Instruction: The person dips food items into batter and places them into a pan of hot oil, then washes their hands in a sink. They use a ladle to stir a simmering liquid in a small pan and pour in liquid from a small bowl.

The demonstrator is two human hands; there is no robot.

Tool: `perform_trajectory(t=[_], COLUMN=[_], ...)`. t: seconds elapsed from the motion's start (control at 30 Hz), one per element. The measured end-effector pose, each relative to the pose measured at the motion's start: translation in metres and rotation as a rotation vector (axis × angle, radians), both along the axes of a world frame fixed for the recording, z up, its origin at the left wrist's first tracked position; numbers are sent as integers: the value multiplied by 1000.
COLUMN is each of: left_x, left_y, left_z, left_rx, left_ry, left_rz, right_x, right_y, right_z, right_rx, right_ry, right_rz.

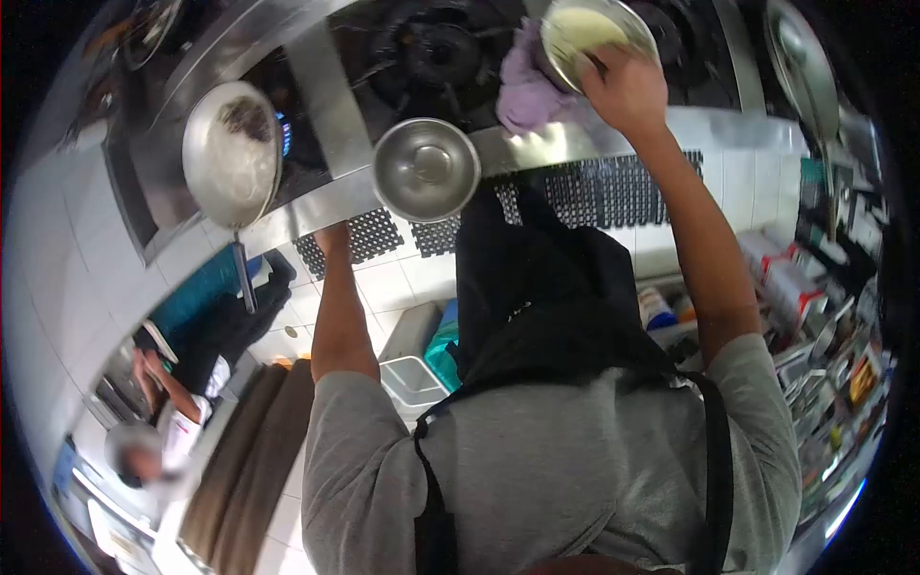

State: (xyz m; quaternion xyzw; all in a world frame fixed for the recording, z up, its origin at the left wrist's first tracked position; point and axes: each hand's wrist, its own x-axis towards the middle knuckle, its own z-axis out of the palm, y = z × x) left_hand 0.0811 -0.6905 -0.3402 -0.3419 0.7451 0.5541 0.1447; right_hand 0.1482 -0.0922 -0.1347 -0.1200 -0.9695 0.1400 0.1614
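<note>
At the stove's front right, my right hand (628, 88) reaches over a metal bowl (644, 31) with a pale yellow content in it. Its fingers are curled together just inside the bowl; what they hold, if anything, I cannot make out. A crumpled purple cloth (529, 86) lies against the bowl's left side. My left hand (333, 235) is at the steel front edge of the stove (297, 216), its fingers hidden there. Between my hands, an empty steel bowl (426, 171) stands on that edge. Left of it is a frying pan (228, 158) with a dark patch inside.
Burners (436, 53) line the stove top. The pan's long handle (244, 278) sticks out past the front edge. Black perforated mats (359, 240) lie below. At lower left is another person (182, 412) with hands together. Shelves crowded with containers (786, 278) stand at right.
</note>
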Motion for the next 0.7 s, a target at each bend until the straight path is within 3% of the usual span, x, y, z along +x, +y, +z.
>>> perform_trajectory(t=[0.17, 0.3, 0.4, 0.53, 0.63, 0.7], left_x=[-14, -17, -19, -20, -18, -22], left_y=[-5, 18, 16, 22, 17, -4], left_z=[4, 15, 30, 33, 22, -5], left_rx=[-106, -205, -215, -228, -156, -145], left_ry=[-111, -79, -180, -209, -67, 72], left_rz=[-26, 191, 16, 46, 163, 111], right_x=[0, 0, -1, -1, -1, -1], right_y=[-4, 0, 2, 1, 0, -1], right_z=[23, 27, 26, 25, 28, 29], right_rx=[-22, -77, -56, -51, -74, -85], right_ry=[83, 130, 120, 125, 131, 133], right_rz=[4, 8, 26, 25, 21, 14])
